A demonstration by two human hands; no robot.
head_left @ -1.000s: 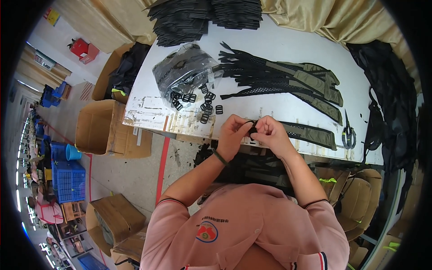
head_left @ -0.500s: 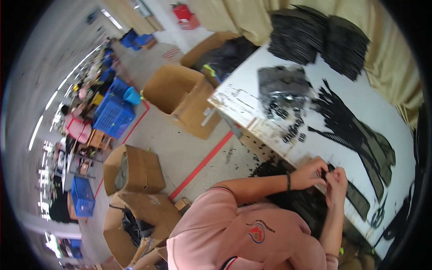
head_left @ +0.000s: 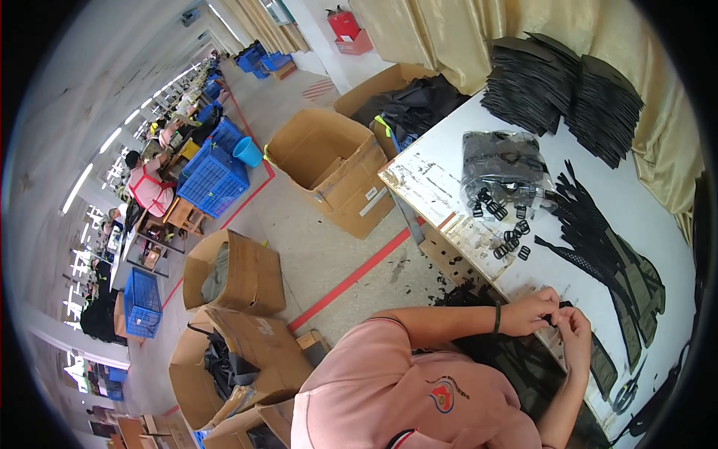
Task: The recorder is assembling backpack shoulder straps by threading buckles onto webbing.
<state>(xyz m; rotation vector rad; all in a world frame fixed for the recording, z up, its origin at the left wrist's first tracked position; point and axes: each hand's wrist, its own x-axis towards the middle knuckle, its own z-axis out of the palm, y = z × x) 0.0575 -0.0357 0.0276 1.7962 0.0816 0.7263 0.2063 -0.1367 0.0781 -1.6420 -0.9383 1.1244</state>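
Note:
My left hand (head_left: 528, 313), a dark band on its wrist, is closed in a pinch at the table's near edge. Against it, fingertips almost meeting, my right hand (head_left: 576, 338) is closed too. Between them shows a small black piece (head_left: 548, 319), mostly covered by fingers, so its kind is unclear. An olive and black strap piece (head_left: 603, 368) lies beside my right hand. Farther up, black slide buckles (head_left: 511, 243) are scattered by a clear plastic bag (head_left: 502, 159) of dark contents. Long olive pieces with black mesh straps (head_left: 598, 243) spread over the table to the right.
Stacks of black panels (head_left: 532, 82) stand at the back of the white table (head_left: 419, 168). Scissors (head_left: 625, 394) lie near its right front. Open cardboard boxes (head_left: 329, 168) stand on the floor to the left. Beyond a red floor line, people work beside blue crates (head_left: 215, 179).
The whole view has shifted, so the table and hands appear lower and farther right. Both hands stay together at the small black piece, with fingers slightly repositioned.

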